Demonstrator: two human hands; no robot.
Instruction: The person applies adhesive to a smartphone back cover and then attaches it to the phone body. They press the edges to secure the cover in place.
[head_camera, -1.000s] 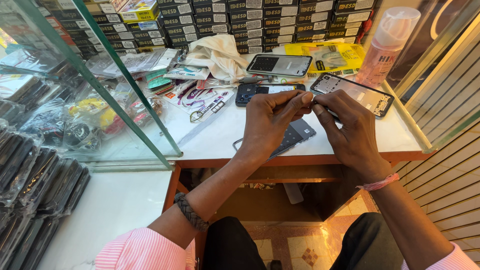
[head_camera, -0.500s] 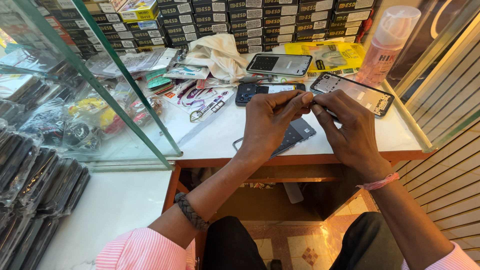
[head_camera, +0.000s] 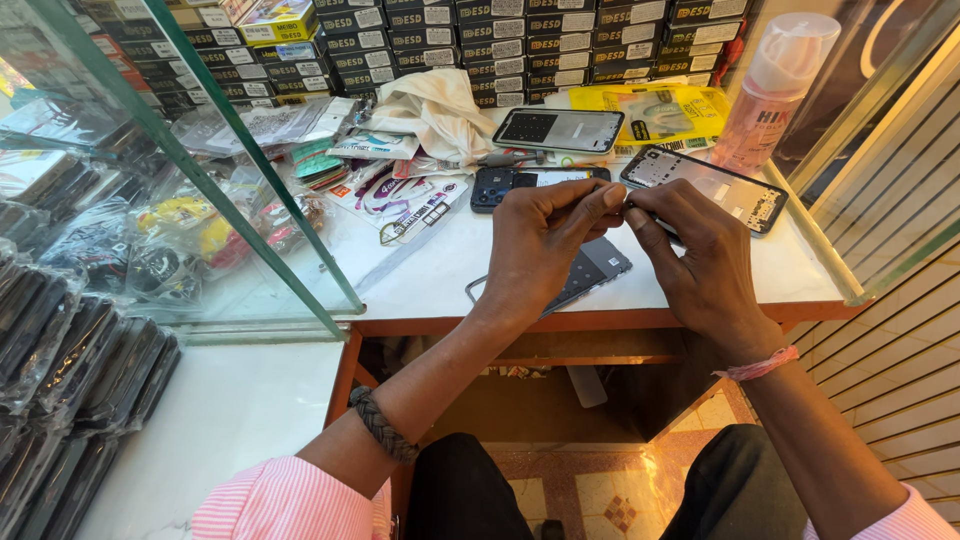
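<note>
1. Hands meet mid-frame: left hand and right hand, fingertips pinched together on something too small to identify.
2. Dark phone panel lies beneath them on the white counter.
3. Open phone frame lies upper right.

I'm looking into a phone repair shop: stacked parts boxes line the back, opened phones lie on the white worktop, beside a glass display case.
</note>
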